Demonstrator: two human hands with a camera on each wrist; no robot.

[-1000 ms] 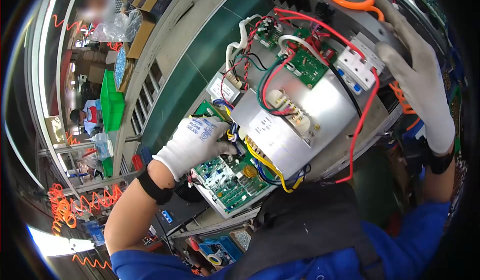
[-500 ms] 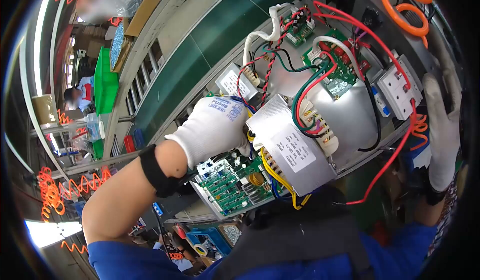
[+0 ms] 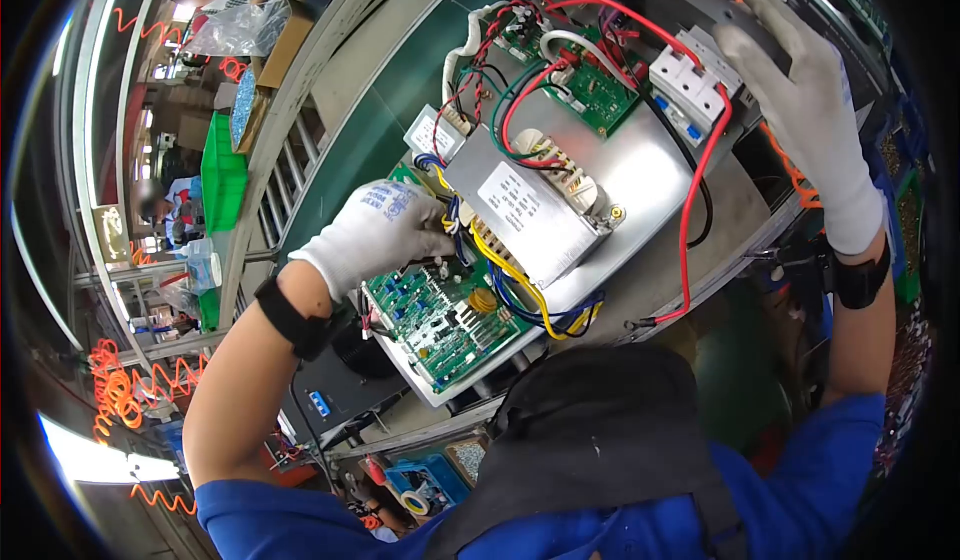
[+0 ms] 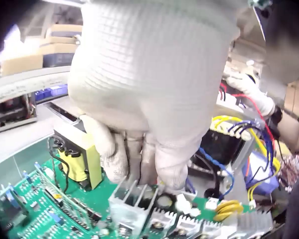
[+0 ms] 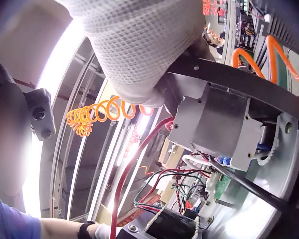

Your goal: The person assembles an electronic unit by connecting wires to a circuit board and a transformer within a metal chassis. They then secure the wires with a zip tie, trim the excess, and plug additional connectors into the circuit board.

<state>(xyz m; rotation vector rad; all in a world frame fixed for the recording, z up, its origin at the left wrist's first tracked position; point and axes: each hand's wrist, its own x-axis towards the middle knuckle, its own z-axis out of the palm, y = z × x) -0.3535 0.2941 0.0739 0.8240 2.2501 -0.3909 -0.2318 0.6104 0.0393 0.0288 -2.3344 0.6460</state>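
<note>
My left hand (image 3: 375, 230), in a white knit glove, reaches down beside the transformer (image 3: 525, 205), at the back of a green circuit board (image 3: 440, 325). Its bunched fingers (image 4: 172, 172) point down behind the silver heat sinks (image 4: 129, 209); the heat sinks hide the tips, so I cannot tell what they hold. Yellow, white and blue wires (image 3: 455, 228) run right beside the thumb and forefinger. My right hand (image 3: 815, 120), gloved too, rests at the chassis panel (image 5: 229, 82) with fingers stretched out and thumb apart. Near that thumb sits the white circuit breaker (image 3: 690, 85).
From the breaker a red cable (image 3: 688, 230) hangs over the chassis edge, its lug loose. Orange coiled air hose (image 3: 790, 165) lies beside the right hand. A green bin (image 3: 222, 175) stands at the far left, and a blue bin (image 3: 428, 485) is below the bench.
The head view swung left and back, shifting the chassis in frame. My left hand stays at the same wires by the board. The right hand remains by the panel, thumb now more spread.
</note>
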